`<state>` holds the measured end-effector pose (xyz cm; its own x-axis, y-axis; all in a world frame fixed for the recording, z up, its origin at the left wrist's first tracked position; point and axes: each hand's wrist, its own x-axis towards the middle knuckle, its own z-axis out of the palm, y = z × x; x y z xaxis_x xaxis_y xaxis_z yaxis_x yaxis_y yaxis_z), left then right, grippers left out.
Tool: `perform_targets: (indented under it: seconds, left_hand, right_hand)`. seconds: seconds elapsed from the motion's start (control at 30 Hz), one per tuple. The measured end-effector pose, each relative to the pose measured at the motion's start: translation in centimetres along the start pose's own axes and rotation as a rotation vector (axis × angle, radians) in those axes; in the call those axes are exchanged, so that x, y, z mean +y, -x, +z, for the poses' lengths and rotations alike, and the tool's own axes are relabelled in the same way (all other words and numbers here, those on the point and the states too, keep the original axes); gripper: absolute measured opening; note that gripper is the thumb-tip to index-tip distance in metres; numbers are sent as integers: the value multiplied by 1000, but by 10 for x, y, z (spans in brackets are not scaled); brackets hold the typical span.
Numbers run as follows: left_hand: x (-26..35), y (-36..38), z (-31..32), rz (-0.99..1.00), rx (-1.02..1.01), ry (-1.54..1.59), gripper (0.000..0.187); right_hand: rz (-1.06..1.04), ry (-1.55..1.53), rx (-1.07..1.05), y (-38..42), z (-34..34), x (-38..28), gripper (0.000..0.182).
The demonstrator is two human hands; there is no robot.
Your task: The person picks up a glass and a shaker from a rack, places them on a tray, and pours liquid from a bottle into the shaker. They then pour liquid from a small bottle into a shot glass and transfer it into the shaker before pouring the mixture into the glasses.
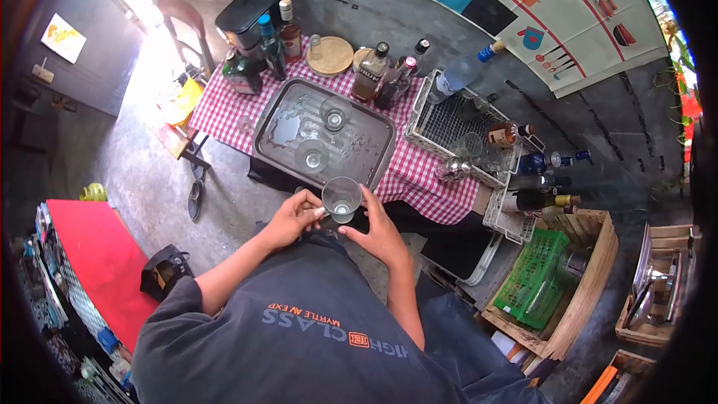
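Note:
In front of my chest I hold a clear drinking glass (342, 198) between both hands, just off the near edge of the table. My left hand (290, 218) is closed, with its thumb and fingers at the left side of the glass. On the other side, my right hand (380, 233) curves its fingers and thumb around the glass. Beyond my hands lies a dark rectangular tray (366, 157) with wet patches on it. Two more clear glasses stand on this tray, a farther glass (334, 115) and a nearer glass (311, 156).
Several bottles (369, 75) and a round wooden board (329, 57) line the back of the checkered tablecloth (221, 114). To the right, a white wire basket (419, 131) holds bottles and glasses. A green crate (532, 277) sits in a wooden box (598, 269) lower right.

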<state>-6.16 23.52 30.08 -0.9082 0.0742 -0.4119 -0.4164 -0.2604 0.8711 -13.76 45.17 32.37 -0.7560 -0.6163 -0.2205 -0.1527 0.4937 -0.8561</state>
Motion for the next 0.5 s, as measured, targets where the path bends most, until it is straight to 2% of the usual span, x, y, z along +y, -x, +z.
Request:
perform_targets:
  seconds: [0.13,0.33,0.4,0.43,0.5]
  left_hand:
    - [8,16,-2,41,52,-54,11]
    - [23,-8,-13,125,0,-85,13]
    - [28,-22,-26,133,-55,-112,12]
    - [28,-32,-37,145,-104,-235,15]
    - [36,-46,-52,113,-76,-195,19]
  right_hand:
    - [-123,21,51,0,20,0,88]
    - [-52,-73,159,-16,17,-28,81]
    - [-86,-33,256,-30,24,-20,77]
    - [-67,-29,274,-39,26,-22,76]
    - [-46,-20,308,-60,33,-23,75]
